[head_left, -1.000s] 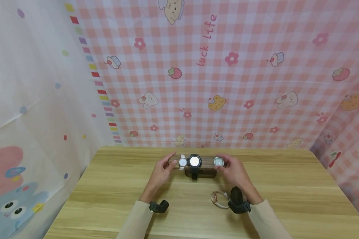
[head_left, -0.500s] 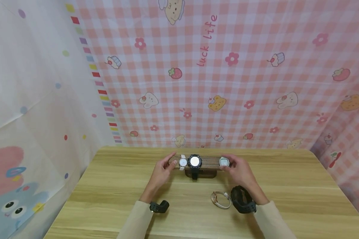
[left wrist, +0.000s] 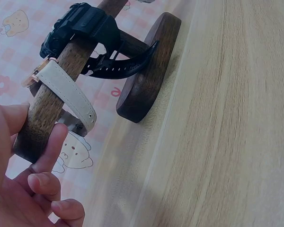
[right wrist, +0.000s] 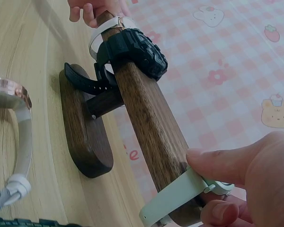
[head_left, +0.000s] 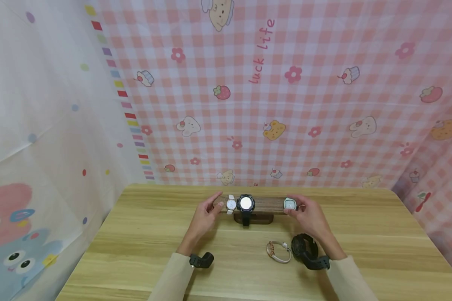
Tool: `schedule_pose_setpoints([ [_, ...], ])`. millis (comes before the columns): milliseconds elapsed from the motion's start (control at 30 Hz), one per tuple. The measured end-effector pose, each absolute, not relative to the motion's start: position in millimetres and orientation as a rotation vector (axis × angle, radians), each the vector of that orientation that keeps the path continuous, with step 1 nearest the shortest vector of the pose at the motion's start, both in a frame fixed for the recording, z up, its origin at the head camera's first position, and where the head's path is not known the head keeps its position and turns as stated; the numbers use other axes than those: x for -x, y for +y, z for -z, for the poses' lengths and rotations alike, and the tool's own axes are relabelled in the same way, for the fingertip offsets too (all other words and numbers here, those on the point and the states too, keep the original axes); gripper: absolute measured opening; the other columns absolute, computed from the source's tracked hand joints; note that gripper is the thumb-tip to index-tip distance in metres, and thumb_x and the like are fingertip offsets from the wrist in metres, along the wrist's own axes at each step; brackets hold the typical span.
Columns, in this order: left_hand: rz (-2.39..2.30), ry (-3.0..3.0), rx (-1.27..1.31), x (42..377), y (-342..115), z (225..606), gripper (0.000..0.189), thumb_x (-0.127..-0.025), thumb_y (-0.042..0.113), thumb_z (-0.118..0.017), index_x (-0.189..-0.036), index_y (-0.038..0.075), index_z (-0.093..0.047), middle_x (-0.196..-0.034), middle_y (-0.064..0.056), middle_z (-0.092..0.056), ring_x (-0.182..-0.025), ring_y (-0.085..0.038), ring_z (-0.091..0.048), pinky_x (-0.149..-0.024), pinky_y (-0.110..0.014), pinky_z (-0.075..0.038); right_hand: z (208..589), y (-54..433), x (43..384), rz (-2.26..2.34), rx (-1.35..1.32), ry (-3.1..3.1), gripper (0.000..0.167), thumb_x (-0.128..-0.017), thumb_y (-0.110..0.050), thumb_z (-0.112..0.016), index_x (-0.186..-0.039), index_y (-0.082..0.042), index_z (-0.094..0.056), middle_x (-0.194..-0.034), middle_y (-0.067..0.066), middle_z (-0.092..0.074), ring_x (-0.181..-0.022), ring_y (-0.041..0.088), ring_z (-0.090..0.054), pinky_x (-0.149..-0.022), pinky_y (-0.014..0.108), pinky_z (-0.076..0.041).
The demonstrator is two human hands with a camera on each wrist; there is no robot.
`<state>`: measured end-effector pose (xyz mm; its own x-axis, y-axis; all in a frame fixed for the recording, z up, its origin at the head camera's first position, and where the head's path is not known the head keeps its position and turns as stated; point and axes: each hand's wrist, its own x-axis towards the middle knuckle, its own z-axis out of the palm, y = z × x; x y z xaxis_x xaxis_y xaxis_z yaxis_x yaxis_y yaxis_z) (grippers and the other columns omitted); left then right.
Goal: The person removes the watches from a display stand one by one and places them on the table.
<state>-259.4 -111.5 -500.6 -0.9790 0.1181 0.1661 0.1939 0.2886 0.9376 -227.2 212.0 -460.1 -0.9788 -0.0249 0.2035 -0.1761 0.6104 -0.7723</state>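
Observation:
A dark wooden watch stand (head_left: 267, 205) with a crossbar on a post and rounded base stands toward the back of the table. My left hand (head_left: 206, 214) pinches the bar's left end between thumb and fingers. Beside it a white-strapped watch (head_left: 231, 204) hangs on the bar, then a black sports watch (head_left: 246, 203) with its strap dangling. At the bar's right end my right hand (head_left: 309, 215) pinches a pale green watch (right wrist: 177, 196), whose strap loops round the bar. In the right wrist view the thumb lies on the strap near the case.
On the table (head_left: 143, 251) in front of the stand lies a white-strapped watch with a rose-gold case (head_left: 278, 251). A black watch (head_left: 300, 247) lies next to it, close under the right wrist. A pink checked cloth (head_left: 324, 104) hangs behind the table.
My right hand has slid the pale green watch rightward along the bar, to its right end. The left hand keeps its grip on the left end.

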Motion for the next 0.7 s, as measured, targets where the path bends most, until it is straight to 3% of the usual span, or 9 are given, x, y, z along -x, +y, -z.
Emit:
schedule_pose_setpoints([
  [200,1.789,-2.483,0.298,259,-112,499,0.044,-0.099,0.018,-0.061,-0.142,0.011,-0.055,-0.068,0.0,-0.047,-0.059,-0.01,-0.042,-0.051,-0.019,-0.035,458,219,224,-1.279,-0.14,-2.666,0.047,-0.085,-0.011,-0.077,-0.128,0.001,-0.062,-0.089,0.011,-0.064,-0.057,0.008,-0.043,-0.047,0.023,-0.034],
  [400,1.802,-2.477,0.295,259,-111,499,0.044,-0.099,0.017,-0.061,-0.142,0.011,-0.055,-0.069,0.001,-0.048,-0.06,-0.01,-0.043,-0.052,-0.019,-0.036,452,226,219,-1.237,-0.141,-2.651,0.048,-0.085,-0.01,-0.077,-0.129,0.001,-0.061,-0.091,0.012,-0.064,-0.054,0.007,-0.043,-0.046,0.023,-0.034],
  [700,1.806,-2.476,0.291,259,-111,499,0.044,-0.1,0.017,-0.06,-0.142,0.011,-0.054,-0.069,0.001,-0.049,-0.059,-0.009,-0.043,-0.051,-0.019,-0.035,434,220,207,-1.22,-0.211,-2.618,0.047,-0.084,-0.008,-0.078,-0.127,0.001,-0.063,-0.08,0.007,-0.059,-0.057,0.008,-0.045,-0.047,0.022,-0.035],
])
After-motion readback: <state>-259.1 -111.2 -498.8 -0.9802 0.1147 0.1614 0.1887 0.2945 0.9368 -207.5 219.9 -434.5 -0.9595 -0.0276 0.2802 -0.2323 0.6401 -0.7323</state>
